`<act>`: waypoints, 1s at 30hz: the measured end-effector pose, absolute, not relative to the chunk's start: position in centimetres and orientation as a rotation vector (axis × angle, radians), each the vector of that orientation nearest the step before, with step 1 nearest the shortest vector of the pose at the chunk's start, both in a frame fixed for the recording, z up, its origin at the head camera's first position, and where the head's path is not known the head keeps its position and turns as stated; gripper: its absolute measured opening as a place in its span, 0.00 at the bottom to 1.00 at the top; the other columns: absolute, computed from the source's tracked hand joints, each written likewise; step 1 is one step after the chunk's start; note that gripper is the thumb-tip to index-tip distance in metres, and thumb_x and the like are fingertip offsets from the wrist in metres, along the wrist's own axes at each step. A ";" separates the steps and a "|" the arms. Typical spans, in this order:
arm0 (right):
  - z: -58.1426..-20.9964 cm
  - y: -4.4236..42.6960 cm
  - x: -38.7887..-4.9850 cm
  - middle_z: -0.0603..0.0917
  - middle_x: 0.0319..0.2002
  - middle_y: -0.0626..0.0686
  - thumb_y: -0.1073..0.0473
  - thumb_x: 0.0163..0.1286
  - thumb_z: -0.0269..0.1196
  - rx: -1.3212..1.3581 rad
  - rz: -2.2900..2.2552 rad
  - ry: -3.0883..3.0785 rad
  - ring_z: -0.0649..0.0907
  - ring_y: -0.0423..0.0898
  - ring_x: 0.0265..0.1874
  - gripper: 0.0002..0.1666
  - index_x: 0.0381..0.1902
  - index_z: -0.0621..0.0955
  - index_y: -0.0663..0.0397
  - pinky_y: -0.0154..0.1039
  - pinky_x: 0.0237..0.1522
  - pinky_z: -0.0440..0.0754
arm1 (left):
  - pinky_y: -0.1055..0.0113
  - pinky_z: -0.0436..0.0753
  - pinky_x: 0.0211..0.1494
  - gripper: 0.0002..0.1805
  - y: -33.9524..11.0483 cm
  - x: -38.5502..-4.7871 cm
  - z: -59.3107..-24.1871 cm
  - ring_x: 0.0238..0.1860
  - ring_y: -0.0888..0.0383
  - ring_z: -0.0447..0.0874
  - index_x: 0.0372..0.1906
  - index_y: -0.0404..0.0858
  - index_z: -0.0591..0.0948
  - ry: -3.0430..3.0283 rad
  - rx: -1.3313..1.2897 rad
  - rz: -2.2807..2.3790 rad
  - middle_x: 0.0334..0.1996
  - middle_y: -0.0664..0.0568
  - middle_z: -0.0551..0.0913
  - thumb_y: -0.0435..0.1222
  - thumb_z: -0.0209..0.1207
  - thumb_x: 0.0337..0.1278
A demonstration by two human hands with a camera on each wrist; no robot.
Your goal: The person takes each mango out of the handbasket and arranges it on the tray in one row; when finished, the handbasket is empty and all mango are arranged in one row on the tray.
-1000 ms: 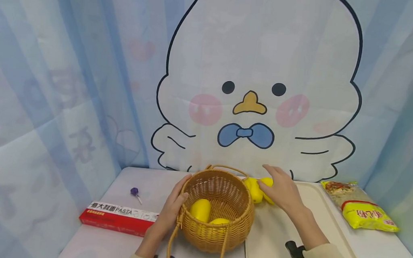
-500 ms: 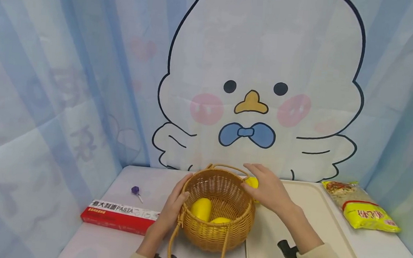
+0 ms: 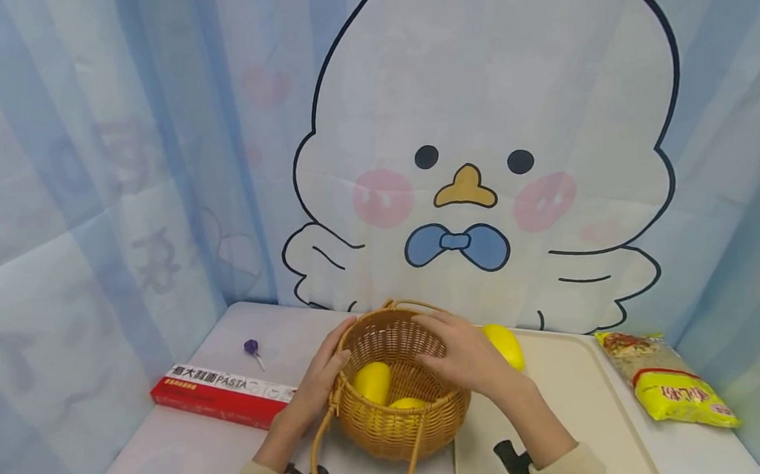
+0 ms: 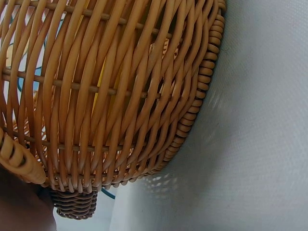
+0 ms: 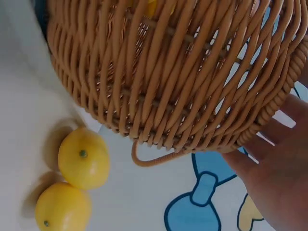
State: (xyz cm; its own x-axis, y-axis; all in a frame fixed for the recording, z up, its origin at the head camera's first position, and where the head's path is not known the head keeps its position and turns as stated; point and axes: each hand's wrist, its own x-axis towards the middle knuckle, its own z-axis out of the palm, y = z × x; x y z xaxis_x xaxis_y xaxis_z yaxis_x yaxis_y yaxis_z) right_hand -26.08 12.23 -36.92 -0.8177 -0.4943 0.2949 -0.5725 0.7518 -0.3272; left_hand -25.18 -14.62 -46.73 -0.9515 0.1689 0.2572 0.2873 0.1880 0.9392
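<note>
A round wicker basket [image 3: 399,424] with looped handles stands in the middle in the head view. Inside it lie two smooth yellow fruits, one upright [image 3: 372,382] and one mostly behind the front rim [image 3: 408,403]. My left hand [image 3: 317,377] grips the basket's left rim; in the left wrist view little of that hand shows. Over the right rim reaches my right hand [image 3: 464,355], its thumb and fingers apart and nothing seen between them. Two more yellow fruits [image 5: 84,159] lie side by side in the right wrist view, just outside the basket; my right hand partly hides them in the head view.
A cream tray [image 3: 568,401] lies right of the basket. Beyond it is a yellow-labelled food packet [image 3: 673,383]. On the left are a red and white pasta box [image 3: 227,396] and a purple lollipop [image 3: 252,348]. A printed curtain [image 3: 485,89] hangs close behind the table.
My right hand has moved left from above the yellow fruits on the tray to over the basket's right rim. My left hand and the basket have stayed in place.
</note>
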 end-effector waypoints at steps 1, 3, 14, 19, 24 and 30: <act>-36.8 12.0 -26.0 0.77 0.67 0.50 0.47 0.63 0.68 0.870 0.609 -2.772 0.77 0.53 0.66 0.36 0.68 0.74 0.42 0.55 0.63 0.79 | 0.41 0.57 0.79 0.28 -14.6 -25.2 -46.7 0.78 0.53 0.56 0.76 0.65 0.56 -2.345 -0.451 -1.891 0.77 0.66 0.58 0.44 0.41 0.76; -36.6 11.6 -25.9 0.77 0.66 0.49 0.48 0.63 0.68 0.909 0.607 -2.803 0.77 0.51 0.65 0.35 0.68 0.75 0.42 0.52 0.63 0.80 | 0.41 0.57 0.78 0.28 -14.6 -25.1 -46.7 0.78 0.52 0.56 0.76 0.64 0.56 -2.340 -0.453 -1.893 0.77 0.65 0.58 0.43 0.41 0.76; -37.0 9.8 -26.0 0.78 0.67 0.48 0.49 0.64 0.67 1.049 0.611 -3.002 0.73 0.53 0.70 0.32 0.67 0.76 0.42 0.55 0.70 0.72 | 0.41 0.57 0.79 0.29 -14.4 -25.1 -46.5 0.78 0.52 0.56 0.77 0.61 0.57 -2.322 -0.453 -1.913 0.76 0.65 0.58 0.42 0.42 0.75; -37.3 8.9 -26.1 0.80 0.64 0.48 0.52 0.61 0.69 1.125 0.654 -3.085 0.76 0.52 0.66 0.31 0.64 0.79 0.45 0.55 0.69 0.74 | 0.41 0.57 0.78 0.29 -14.4 -25.1 -46.6 0.78 0.52 0.56 0.76 0.66 0.56 -2.333 -0.445 -1.906 0.76 0.65 0.58 0.43 0.42 0.76; -38.0 8.2 -26.4 0.84 0.57 0.47 0.52 0.59 0.71 1.168 0.686 -3.140 0.82 0.49 0.56 0.31 0.62 0.80 0.45 0.49 0.59 0.81 | 0.41 0.57 0.78 0.29 -14.4 -25.1 -46.6 0.78 0.52 0.56 0.75 0.67 0.56 -2.335 -0.448 -1.898 0.76 0.65 0.58 0.42 0.42 0.76; -38.6 7.5 -26.7 0.86 0.49 0.45 0.53 0.60 0.71 1.220 0.654 -3.195 0.82 0.40 0.45 0.24 0.56 0.83 0.44 0.40 0.49 0.83 | 0.41 0.57 0.78 0.29 -14.5 -25.1 -46.6 0.78 0.52 0.56 0.75 0.67 0.57 -2.329 -0.459 -1.886 0.76 0.64 0.59 0.42 0.42 0.75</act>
State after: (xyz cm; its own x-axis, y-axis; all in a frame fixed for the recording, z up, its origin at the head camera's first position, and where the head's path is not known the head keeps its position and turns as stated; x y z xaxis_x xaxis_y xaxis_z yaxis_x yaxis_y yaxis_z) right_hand -26.65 7.50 -38.56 -0.7044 -0.6872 -0.1780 -0.5619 0.6930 -0.4517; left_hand -25.09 -14.52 -46.62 -0.9484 0.1635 0.2717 0.2998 0.1829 0.9363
